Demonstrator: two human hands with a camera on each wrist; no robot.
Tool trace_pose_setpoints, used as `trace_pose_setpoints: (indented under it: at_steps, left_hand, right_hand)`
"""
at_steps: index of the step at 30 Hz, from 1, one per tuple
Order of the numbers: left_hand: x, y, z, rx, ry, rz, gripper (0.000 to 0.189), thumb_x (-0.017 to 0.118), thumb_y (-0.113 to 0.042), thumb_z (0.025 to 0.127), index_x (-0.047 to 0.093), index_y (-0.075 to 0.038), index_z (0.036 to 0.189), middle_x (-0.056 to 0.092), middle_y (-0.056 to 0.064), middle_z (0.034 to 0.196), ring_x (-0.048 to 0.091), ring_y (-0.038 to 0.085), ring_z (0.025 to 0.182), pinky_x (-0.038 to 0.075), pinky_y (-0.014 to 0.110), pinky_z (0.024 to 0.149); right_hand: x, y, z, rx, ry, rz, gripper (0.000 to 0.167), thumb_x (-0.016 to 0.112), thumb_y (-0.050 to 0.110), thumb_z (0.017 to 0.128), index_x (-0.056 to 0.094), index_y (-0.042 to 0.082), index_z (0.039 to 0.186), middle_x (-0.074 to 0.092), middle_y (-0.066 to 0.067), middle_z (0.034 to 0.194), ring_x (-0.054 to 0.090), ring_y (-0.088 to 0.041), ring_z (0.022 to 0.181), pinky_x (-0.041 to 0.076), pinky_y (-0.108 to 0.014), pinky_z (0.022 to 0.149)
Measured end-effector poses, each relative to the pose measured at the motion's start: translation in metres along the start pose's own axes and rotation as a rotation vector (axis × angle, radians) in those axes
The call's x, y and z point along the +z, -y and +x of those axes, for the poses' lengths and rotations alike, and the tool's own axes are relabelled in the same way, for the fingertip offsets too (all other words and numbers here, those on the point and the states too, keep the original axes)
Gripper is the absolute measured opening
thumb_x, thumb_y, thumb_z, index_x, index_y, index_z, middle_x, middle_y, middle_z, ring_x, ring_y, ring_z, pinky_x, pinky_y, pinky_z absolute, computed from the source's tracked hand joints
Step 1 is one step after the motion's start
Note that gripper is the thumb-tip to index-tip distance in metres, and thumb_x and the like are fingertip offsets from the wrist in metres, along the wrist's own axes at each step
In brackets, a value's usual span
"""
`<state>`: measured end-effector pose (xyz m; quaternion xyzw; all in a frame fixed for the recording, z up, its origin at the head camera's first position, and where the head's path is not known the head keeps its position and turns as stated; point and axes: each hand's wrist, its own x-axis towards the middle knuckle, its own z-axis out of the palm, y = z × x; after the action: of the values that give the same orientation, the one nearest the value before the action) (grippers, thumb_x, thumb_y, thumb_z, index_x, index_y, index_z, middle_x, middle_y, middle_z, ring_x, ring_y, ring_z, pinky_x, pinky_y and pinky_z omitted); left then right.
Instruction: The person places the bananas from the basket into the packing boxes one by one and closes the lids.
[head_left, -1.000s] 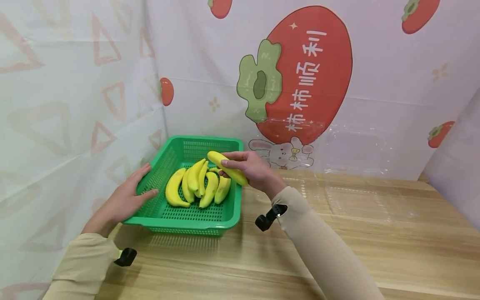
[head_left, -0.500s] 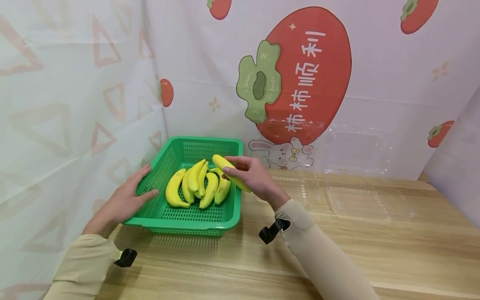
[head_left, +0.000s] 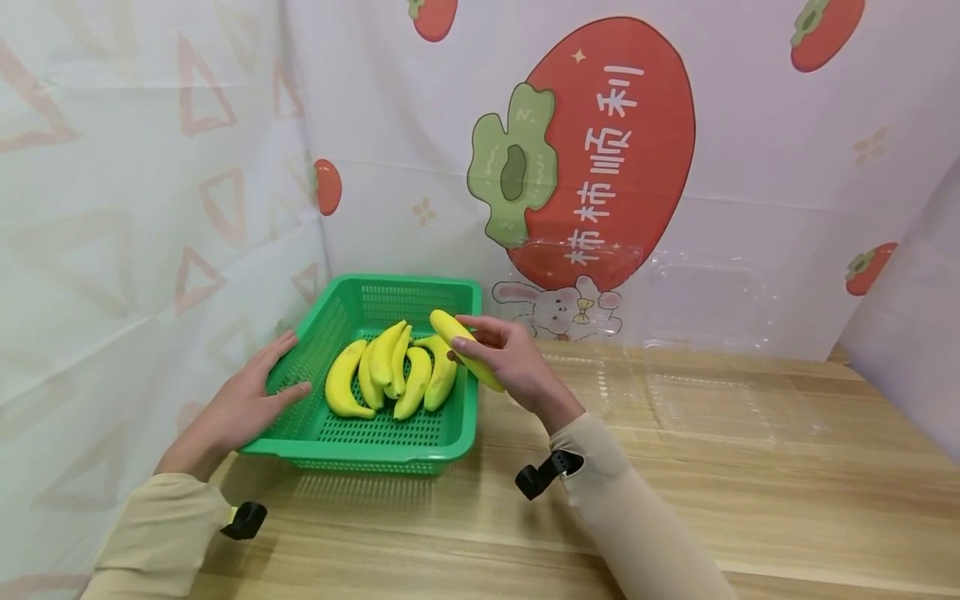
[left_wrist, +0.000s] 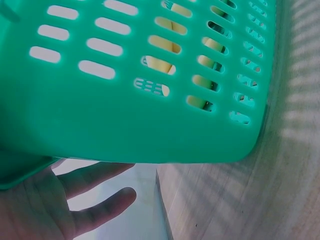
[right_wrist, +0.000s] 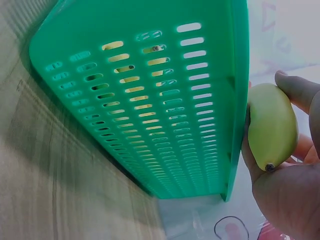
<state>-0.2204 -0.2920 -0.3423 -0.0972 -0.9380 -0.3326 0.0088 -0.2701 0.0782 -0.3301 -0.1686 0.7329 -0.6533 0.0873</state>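
My right hand (head_left: 510, 354) grips a yellow banana (head_left: 467, 350) between thumb and fingers, over the right rim of a green plastic basket (head_left: 356, 451). In the right wrist view the banana (right_wrist: 272, 127) shows end-on beside the basket's slotted wall (right_wrist: 200, 165). My left hand (head_left: 243, 408) rests on the basket's left rim, thumb reaching inward and fingers straight. The left wrist view has fingers of the left hand (left_wrist: 102, 215) along the basket's outer side (left_wrist: 125, 135). Several bananas (head_left: 388, 354) lie in a cluster on the basket floor.
Two clear plastic clamshell boxes stand to the right on the wooden table (head_left: 600, 500), a nearer-left box (head_left: 592, 375) and a right box (head_left: 720, 400), lids raised against the back curtain (head_left: 420, 108). A patterned curtain (head_left: 150, 208) hangs close on the left.
My right hand has moved slightly right and down with the banana, out from over the basket's inside toward its right rim. The left hand stays on the rim.
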Motion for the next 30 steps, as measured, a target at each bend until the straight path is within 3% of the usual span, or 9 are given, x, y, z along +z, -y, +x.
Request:
trace_pose_setpoints:
  at_steps: [7,14,22,30]
  left_hand:
    - [0.000,0.004,-0.001,-0.002,0.000,0.005,0.088,0.060,-0.042,0.109,0.008,-0.010,0.172,0.003,0.018,0.180,0.009,0.059,0.159,0.021,0.084,0.115]
    - [-0.001,0.005,-0.001,0.000,-0.009,0.028,0.088,0.060,-0.043,0.108,0.009,-0.010,0.172,0.005,0.018,0.180,0.011,0.061,0.158,0.021,0.084,0.115]
    - [-0.004,0.008,-0.003,0.007,-0.020,0.038,0.088,0.061,-0.041,0.108,0.010,-0.010,0.172,0.006,0.019,0.179,0.011,0.061,0.158,0.021,0.084,0.115]
    - [0.000,0.004,0.001,0.013,-0.008,0.006,0.088,0.061,-0.041,0.108,0.009,-0.010,0.172,0.004,0.018,0.180,0.008,0.060,0.159,0.019,0.084,0.116]
  right_hand:
    - [-0.001,-0.006,-0.003,-0.016,-0.016,0.043,0.043,0.068,0.023,0.106,0.064,0.019,0.148,0.072,-0.017,0.132,0.079,-0.021,0.107,0.061,-0.024,0.086]
    - [-0.003,-0.005,-0.004,-0.028,-0.017,0.037,0.045,0.069,0.022,0.105,0.063,0.018,0.150,0.071,-0.017,0.133,0.077,-0.033,0.113,0.062,-0.025,0.088]
    - [-0.012,-0.003,-0.006,-0.017,-0.024,0.024,0.047,0.068,0.022,0.106,0.060,0.016,0.152,0.069,-0.017,0.137,0.079,-0.021,0.103,0.062,-0.027,0.090]
    - [-0.031,0.003,-0.012,-0.031,-0.085,-0.018,0.045,0.068,0.023,0.106,0.062,0.016,0.150,0.071,-0.018,0.135,0.079,-0.022,0.102,0.062,-0.030,0.090]
